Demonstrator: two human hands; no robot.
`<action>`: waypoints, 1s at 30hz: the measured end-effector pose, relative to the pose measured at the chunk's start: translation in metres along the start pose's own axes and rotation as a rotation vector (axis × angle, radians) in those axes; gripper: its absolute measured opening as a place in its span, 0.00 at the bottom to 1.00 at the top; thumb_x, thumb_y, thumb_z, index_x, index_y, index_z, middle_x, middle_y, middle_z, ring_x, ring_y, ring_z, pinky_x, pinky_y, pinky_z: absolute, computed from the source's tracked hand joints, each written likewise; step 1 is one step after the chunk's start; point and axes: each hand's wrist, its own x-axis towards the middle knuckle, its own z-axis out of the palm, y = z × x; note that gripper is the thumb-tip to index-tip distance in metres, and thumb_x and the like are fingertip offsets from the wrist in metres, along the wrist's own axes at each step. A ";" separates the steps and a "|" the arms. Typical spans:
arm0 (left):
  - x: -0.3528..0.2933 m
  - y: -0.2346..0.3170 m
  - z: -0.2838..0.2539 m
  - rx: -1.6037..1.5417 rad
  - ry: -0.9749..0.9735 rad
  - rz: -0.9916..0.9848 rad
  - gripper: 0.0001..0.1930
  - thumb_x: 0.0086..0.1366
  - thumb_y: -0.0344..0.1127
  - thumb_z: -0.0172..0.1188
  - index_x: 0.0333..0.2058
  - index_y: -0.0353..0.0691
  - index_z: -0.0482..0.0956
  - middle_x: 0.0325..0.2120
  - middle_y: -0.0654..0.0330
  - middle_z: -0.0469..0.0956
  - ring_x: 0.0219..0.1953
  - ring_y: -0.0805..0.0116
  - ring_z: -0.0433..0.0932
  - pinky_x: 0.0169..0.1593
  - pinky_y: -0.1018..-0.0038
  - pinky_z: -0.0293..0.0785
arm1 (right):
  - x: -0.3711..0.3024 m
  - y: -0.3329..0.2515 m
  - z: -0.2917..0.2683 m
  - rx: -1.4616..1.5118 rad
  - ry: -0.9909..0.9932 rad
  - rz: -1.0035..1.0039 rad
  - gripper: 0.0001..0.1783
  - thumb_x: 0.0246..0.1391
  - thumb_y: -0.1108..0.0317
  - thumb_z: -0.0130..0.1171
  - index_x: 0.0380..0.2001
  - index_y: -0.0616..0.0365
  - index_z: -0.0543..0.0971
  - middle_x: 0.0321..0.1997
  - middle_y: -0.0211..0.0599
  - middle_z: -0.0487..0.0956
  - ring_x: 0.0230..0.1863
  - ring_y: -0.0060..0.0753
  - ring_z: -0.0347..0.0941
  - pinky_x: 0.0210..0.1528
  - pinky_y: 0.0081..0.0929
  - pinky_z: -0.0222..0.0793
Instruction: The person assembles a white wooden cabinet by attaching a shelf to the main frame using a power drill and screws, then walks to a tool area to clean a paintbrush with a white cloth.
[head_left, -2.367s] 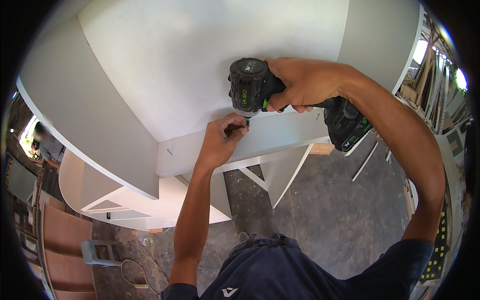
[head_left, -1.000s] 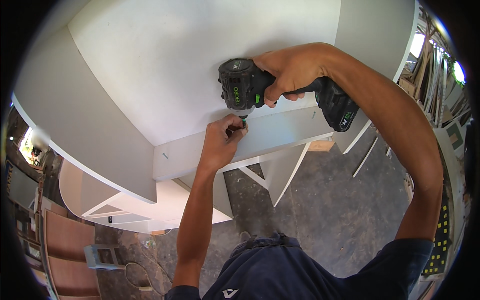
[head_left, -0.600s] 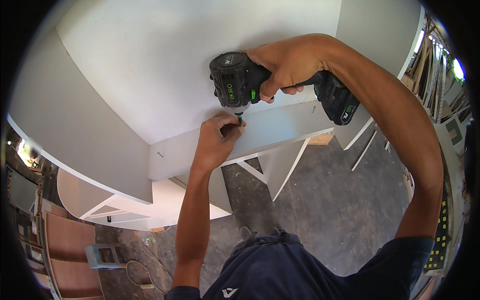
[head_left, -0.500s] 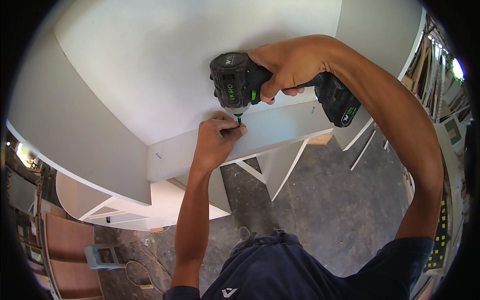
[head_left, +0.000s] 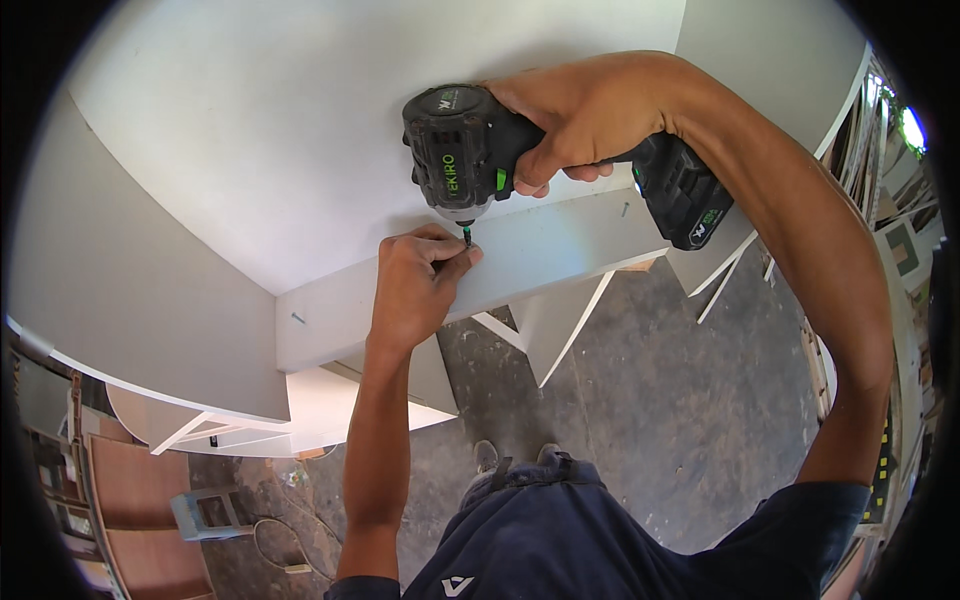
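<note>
My right hand [head_left: 580,135] is wrapped round the handle of a black cordless impact driver [head_left: 450,150] with green marks, its battery pack [head_left: 685,195] near my wrist. The driver's nose points down, and a short bit [head_left: 467,236] sticks out of it. At the bit's tip, my left hand [head_left: 415,280] pinches with thumb and forefinger; what lies between them is too small and covered to make out. Both hands are over a pale narrow board [head_left: 540,245] along the white panel [head_left: 330,130]. Two small screws stand in this board, a left screw [head_left: 298,318] and a right screw [head_left: 626,209].
Grey curved side panels rise on the left [head_left: 150,260] and right [head_left: 770,70]. Angled white boards [head_left: 560,320] lie below the narrow board. On the concrete floor [head_left: 650,400] are a blue-grey step stool [head_left: 205,512] and a cable [head_left: 270,545]. Wood strips [head_left: 880,150] are stacked far right.
Both hands and the driver appear slightly farther left and up in the view, and the whole scene has shifted a little. The pinch and the grip on the driver are unchanged.
</note>
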 end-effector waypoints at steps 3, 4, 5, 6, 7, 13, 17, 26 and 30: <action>0.000 0.000 -0.001 0.048 -0.012 -0.002 0.06 0.55 0.24 0.65 0.31 0.27 0.83 0.22 0.53 0.78 0.20 0.67 0.71 0.27 0.71 0.66 | -0.004 -0.014 -0.001 -0.013 0.011 -0.029 0.19 0.45 0.70 0.61 0.41 0.63 0.71 0.23 0.33 0.76 0.15 0.22 0.65 0.17 0.24 0.60; 0.001 0.000 -0.001 0.050 -0.015 0.000 0.06 0.55 0.24 0.65 0.31 0.27 0.83 0.22 0.53 0.78 0.20 0.67 0.71 0.27 0.71 0.66 | -0.005 -0.014 -0.001 -0.012 0.010 -0.017 0.18 0.45 0.69 0.61 0.41 0.63 0.71 0.23 0.32 0.76 0.15 0.22 0.65 0.17 0.24 0.60; 0.001 0.001 -0.001 0.046 -0.005 0.000 0.06 0.55 0.24 0.65 0.32 0.28 0.83 0.22 0.53 0.79 0.20 0.67 0.71 0.27 0.71 0.66 | -0.006 -0.014 -0.001 -0.012 0.010 -0.005 0.18 0.45 0.69 0.61 0.40 0.62 0.71 0.23 0.32 0.75 0.15 0.21 0.65 0.17 0.24 0.60; 0.001 0.001 0.000 0.039 0.006 -0.003 0.06 0.56 0.24 0.65 0.32 0.28 0.83 0.23 0.53 0.79 0.20 0.67 0.71 0.27 0.71 0.66 | -0.006 -0.013 -0.001 -0.011 0.009 -0.003 0.18 0.45 0.69 0.61 0.40 0.62 0.71 0.23 0.32 0.75 0.15 0.21 0.65 0.17 0.24 0.60; 0.000 0.002 0.000 0.038 0.005 -0.004 0.06 0.56 0.24 0.65 0.32 0.28 0.83 0.23 0.53 0.79 0.20 0.67 0.71 0.27 0.71 0.66 | -0.007 -0.013 -0.001 0.010 0.004 -0.027 0.18 0.45 0.68 0.61 0.40 0.62 0.71 0.22 0.32 0.75 0.14 0.22 0.65 0.17 0.24 0.60; 0.001 0.001 0.000 0.010 -0.011 -0.011 0.06 0.56 0.23 0.64 0.33 0.28 0.83 0.24 0.52 0.80 0.21 0.67 0.73 0.28 0.72 0.67 | -0.003 -0.007 -0.003 0.005 -0.020 -0.048 0.18 0.43 0.68 0.62 0.38 0.63 0.71 0.20 0.32 0.74 0.14 0.22 0.65 0.16 0.24 0.59; 0.001 0.001 0.003 -0.013 0.016 0.016 0.06 0.56 0.23 0.65 0.32 0.28 0.84 0.23 0.52 0.80 0.22 0.66 0.74 0.29 0.72 0.68 | -0.003 -0.006 0.002 0.011 0.033 -0.089 0.16 0.43 0.68 0.61 0.34 0.63 0.71 0.16 0.34 0.72 0.13 0.23 0.65 0.16 0.25 0.59; -0.001 -0.001 0.006 -0.011 0.032 0.030 0.05 0.55 0.23 0.65 0.32 0.29 0.84 0.24 0.52 0.80 0.22 0.67 0.74 0.30 0.72 0.69 | 0.000 -0.001 0.002 -0.055 0.013 -0.034 0.10 0.43 0.67 0.61 0.25 0.60 0.72 0.11 0.33 0.69 0.11 0.25 0.64 0.15 0.25 0.59; -0.002 -0.001 0.004 -0.015 0.046 0.038 0.05 0.56 0.23 0.65 0.32 0.29 0.84 0.25 0.52 0.80 0.23 0.68 0.74 0.29 0.73 0.69 | 0.003 0.000 0.003 -0.037 -0.002 -0.055 0.10 0.43 0.67 0.61 0.25 0.61 0.73 0.12 0.33 0.70 0.11 0.25 0.64 0.15 0.25 0.59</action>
